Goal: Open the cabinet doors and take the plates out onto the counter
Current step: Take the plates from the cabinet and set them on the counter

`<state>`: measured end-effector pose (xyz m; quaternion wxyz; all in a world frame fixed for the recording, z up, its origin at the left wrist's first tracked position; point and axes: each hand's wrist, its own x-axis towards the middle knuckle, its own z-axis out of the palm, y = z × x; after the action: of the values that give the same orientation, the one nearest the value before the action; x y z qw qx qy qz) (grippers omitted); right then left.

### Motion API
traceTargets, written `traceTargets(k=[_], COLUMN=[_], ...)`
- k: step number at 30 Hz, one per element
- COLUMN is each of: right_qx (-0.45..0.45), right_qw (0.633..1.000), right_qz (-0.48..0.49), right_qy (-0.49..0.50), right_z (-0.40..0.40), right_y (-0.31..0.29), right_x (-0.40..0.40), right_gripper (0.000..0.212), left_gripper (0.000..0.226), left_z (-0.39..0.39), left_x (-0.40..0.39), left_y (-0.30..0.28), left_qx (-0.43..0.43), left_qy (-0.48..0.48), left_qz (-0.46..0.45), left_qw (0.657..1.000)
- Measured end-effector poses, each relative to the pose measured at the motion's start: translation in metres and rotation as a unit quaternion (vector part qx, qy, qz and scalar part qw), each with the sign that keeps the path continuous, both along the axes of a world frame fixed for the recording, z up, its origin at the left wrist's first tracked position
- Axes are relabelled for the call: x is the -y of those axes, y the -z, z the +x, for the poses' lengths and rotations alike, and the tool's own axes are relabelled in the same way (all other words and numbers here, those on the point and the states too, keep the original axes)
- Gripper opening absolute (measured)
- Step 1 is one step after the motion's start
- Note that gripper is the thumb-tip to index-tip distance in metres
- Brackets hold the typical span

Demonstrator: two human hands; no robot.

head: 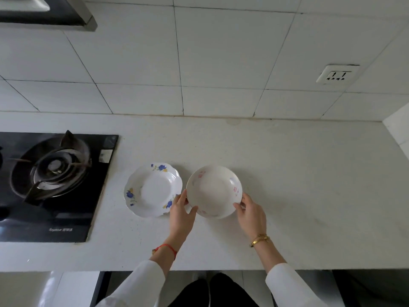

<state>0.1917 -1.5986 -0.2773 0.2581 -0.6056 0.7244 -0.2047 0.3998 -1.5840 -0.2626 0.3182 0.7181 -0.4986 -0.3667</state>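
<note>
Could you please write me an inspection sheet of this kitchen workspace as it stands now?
Surface: white counter, faint marks, otherwise bare.
Job's things: blue-flowered plate lies flat on the counter; pink-flowered plate beside it on its right, held at both edges.
Clutter: nothing seen.
Grippers: left hand and right hand grip the pink-flowered plate, fingers curled on its rim.
Cables: nothing seen.
Surroundings: gas hob to the left, tiled wall, wall socket, range hood above.

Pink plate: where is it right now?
Head view: the pink plate is mid-counter, held at its near rim by the left hand and right hand, just right of the blue plate, with the stove farther left.
</note>
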Motion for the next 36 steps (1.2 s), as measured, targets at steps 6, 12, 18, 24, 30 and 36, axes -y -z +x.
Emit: traceTargets(k=[6,12,18,24,30,36], right_qx=[-0.015,-0.020,-0.023,-0.023,-0.060,-0.084], right_qw=[1.000,0.999,0.999,0.999,0.998,0.994], right_qz=[0.004,0.016,0.023,0.038,0.010,-0.069], right_qy=[-0.017,-0.023,-0.028,-0.027,-0.025,-0.020], right_z=[-0.002,-0.003,-0.002,-0.004,-0.006,-0.005], right_y=[0.009,0.016,0.019,0.020,-0.001,-0.031], right_x=[0.011,0.017,0.015,0.013,0.016,0.008], right_gripper=[0.036,0.035,0.042,0.051,0.067,0.068], left_gripper=[0.060,0.064,0.068,0.070,0.058,0.056], left_z=[-0.005,-0.008,-0.008,-0.002,0.013,0.033], left_x=[0.007,0.009,0.008,0.003,0.000,-0.001], left_y=[0.012,0.016,0.025,0.025,0.011,-0.010], left_qx=[-0.014,-0.020,-0.004,0.031,0.126,0.201], left_qy=[-0.015,-0.032,-0.022,0.006,0.062,0.126], left_qz=[0.029,0.042,0.050,0.047,-0.022,-0.092], left_qw=[0.999,0.998,0.998,0.998,0.990,0.967])
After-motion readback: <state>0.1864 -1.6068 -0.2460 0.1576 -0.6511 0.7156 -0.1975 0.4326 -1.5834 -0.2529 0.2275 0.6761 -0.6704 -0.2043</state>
